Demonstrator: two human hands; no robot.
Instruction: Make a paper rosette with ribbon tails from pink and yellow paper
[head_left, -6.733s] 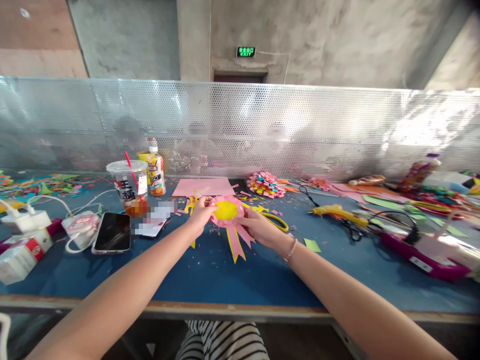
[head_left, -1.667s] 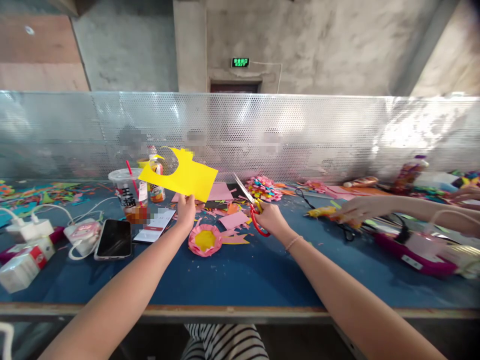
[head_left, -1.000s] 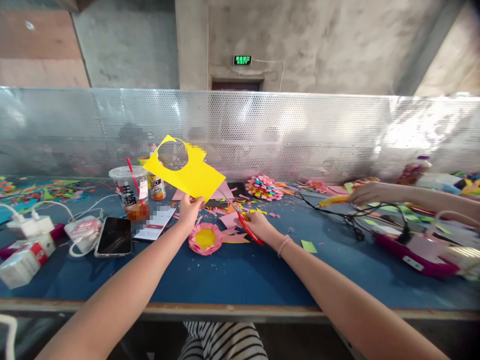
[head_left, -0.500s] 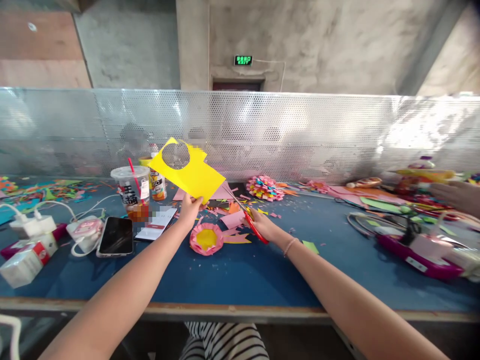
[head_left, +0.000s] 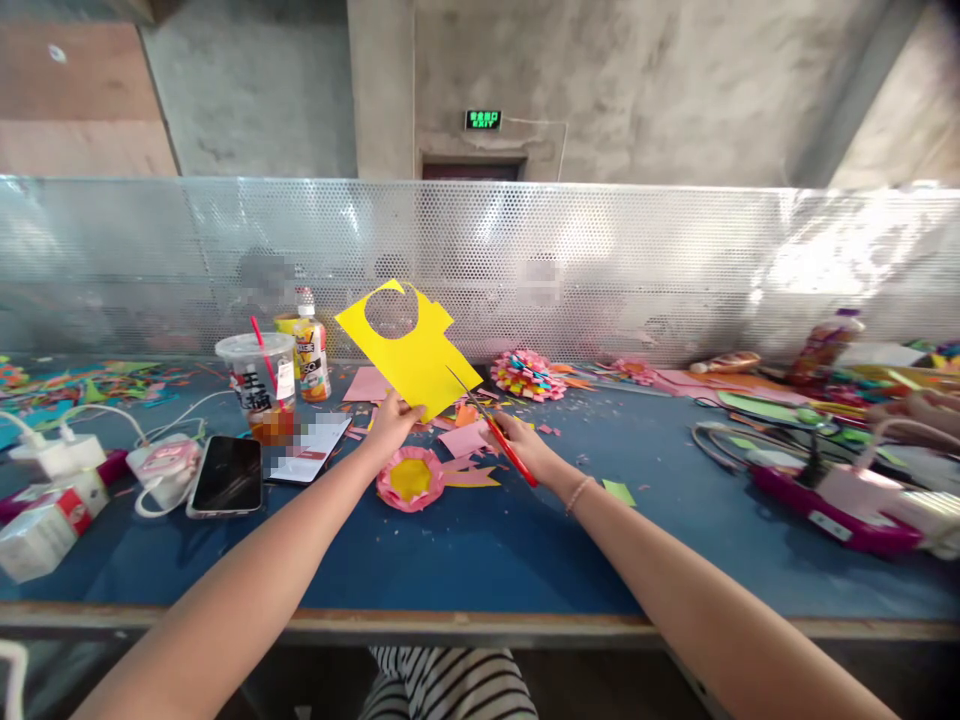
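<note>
Blue worktable [head_left: 465,560]: we sit at its near edge, and both our arms reach out over it toward the middle.
Yellow paper sheet [head_left: 420,355]: we hold it up off the table, tilted, its long axis running from lower right to upper left; a round hole is cut near its far end.
Left hand [head_left: 394,425]: our fingers are pinched shut on the sheet's lower corner, so the paper rises up and away from them.
Right hand [head_left: 525,450]: our fingers are closed in the handles of the red-handled scissors [head_left: 491,428].
Blades: they stand a little apart and point up-left, tips at the sheet's right edge; the right hand is the nearer to that edge.
Pink rosette [head_left: 411,478]: it lies flat on the table, just below and between our hands.
Exit sign [head_left: 483,119]: green and lit; "EXIT" is barely legible.
Drink cup [head_left: 257,385]: bold black characters, too blurred for us to read.
</note>
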